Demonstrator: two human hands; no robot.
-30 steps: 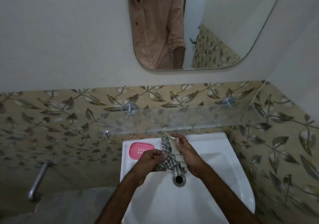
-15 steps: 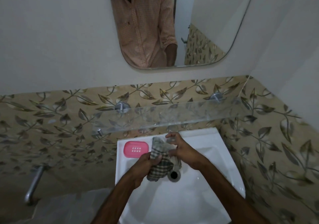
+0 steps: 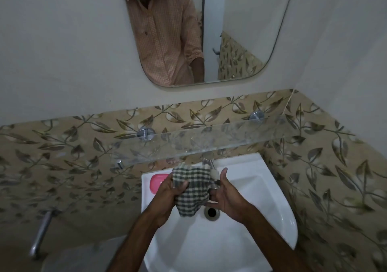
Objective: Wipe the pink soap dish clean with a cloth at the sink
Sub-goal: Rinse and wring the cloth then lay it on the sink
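left hand point(image 3: 167, 190) gripping checked cloth point(image 3: 193, 190), white sink point(image 3: 247, 165)

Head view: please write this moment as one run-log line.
left hand: grips checked cloth over sink | right hand: at cloth edge, grip unclear | pink soap dish: on sink rim, partly behind left hand

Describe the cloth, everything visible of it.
The cloth is a soft checked weave, dark lines on cream, crumpled into a loose bunch. It hangs above the sink, its lower end just left of the drain. The left hand grips its left side; the right hand, palm open, meets its right edge.
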